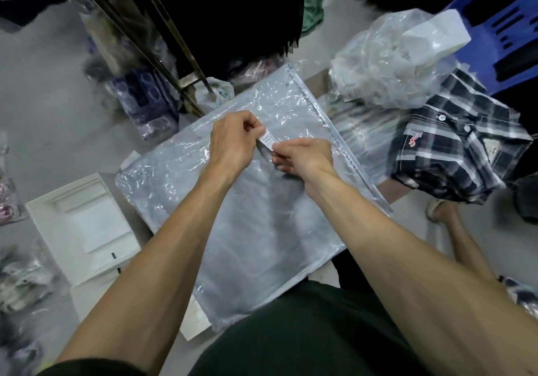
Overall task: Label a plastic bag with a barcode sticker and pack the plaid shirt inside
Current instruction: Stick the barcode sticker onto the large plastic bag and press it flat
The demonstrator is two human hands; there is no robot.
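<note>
A large clear plastic bag (256,224) lies flat across my lap and the floor, its zip edge running along the right side. Above its upper middle, a small white barcode sticker (268,139) is pinched between both hands. My left hand (233,142) grips the sticker's upper left end with thumb and fingers. My right hand (305,154) holds its lower right end. The folded black-and-white plaid shirt (457,154) rests on the floor to the right of the bag, apart from both hands.
A heap of crumpled clear bags (390,64) sits behind the shirt, next to a blue plastic stool (503,26). A white tray (84,227) lies on the left. A metal rack leg (163,55) and packaged goods stand behind. A sandalled foot (439,206) is at right.
</note>
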